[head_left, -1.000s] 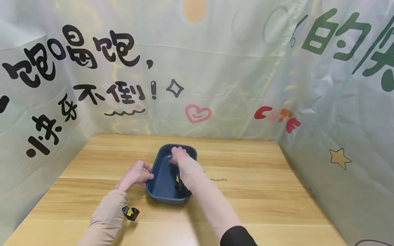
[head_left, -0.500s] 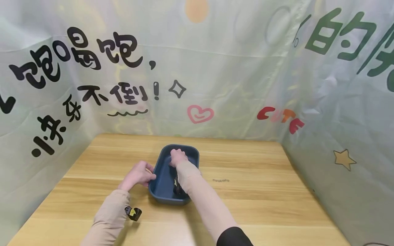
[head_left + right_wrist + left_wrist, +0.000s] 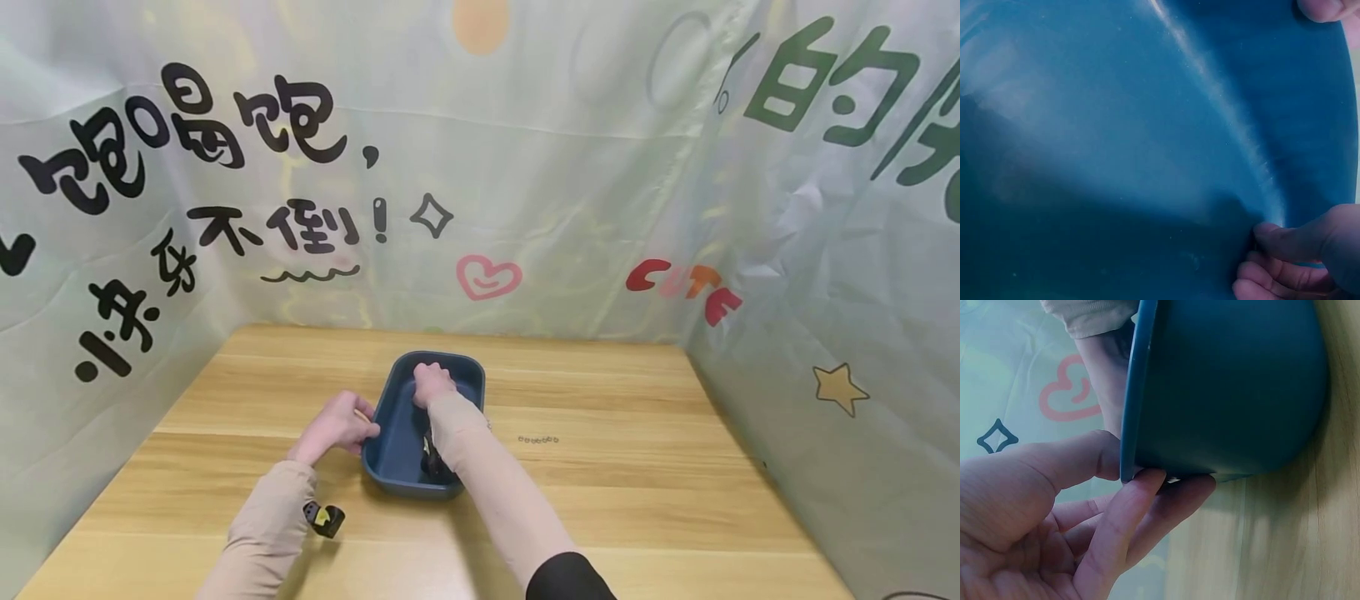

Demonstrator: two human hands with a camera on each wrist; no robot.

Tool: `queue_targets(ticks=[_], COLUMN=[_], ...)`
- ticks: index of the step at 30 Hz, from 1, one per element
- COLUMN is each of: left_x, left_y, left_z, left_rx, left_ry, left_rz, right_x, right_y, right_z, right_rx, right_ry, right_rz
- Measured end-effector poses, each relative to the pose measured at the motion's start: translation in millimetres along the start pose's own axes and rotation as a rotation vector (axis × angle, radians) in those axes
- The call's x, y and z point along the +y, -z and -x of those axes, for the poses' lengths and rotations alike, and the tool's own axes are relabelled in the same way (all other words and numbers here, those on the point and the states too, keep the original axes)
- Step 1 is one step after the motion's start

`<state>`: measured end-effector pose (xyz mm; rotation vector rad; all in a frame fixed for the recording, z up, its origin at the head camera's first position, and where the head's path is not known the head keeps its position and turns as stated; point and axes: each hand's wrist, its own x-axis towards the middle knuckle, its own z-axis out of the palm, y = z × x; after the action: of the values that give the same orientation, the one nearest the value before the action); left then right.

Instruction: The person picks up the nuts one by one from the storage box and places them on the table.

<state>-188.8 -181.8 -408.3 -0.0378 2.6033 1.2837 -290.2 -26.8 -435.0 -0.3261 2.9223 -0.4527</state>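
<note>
A dark blue rectangular basin (image 3: 396, 462) stands on the wooden table. At its left side my left hand (image 3: 341, 423) pinches the rim, thumb over the inside and fingertips against the outer wall (image 3: 1229, 381). My right hand (image 3: 433, 385) reaches into the basin toward the far end. In the right wrist view this hand (image 3: 1304, 256) has curled fingers, the thumb meeting the forefinger low by the inner wall. Nothing shows plainly between those fingertips; their undersides are hidden. My left thumb (image 3: 1321, 9) appears over the rim at the top of that view.
A wood-grain table (image 3: 637, 492) lies around the basin, with a small chain-like row of marks (image 3: 538, 440) to the right. Pale printed curtains (image 3: 555, 183) enclose the back and sides. Black-and-yellow devices sit at the left wrist (image 3: 324, 519) and the right wrist (image 3: 431, 458).
The head view has shifted slightly. Inside the basin my right hand has moved a little to the left relative to its walls. My left hand keeps its hold on the rim.
</note>
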Motion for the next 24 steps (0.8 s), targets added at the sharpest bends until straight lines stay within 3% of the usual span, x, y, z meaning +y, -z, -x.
queue_targets(ticks=[15,24], left_x=[1.5,-0.1], left_y=[0.8,0.1], left_z=[1.4,1.1], left_rx=[-0.002,0.0], left_ry=[0.0,0.005], left_rz=[-0.016,-0.006], right_x=[-0.8,0.3], right_y=[2.9,4.2], right_z=[3.6,5.5], right_rx=[-0.061,-0.056], right_ry=[0.016,0.016], right_rz=[0.002,-0.039])
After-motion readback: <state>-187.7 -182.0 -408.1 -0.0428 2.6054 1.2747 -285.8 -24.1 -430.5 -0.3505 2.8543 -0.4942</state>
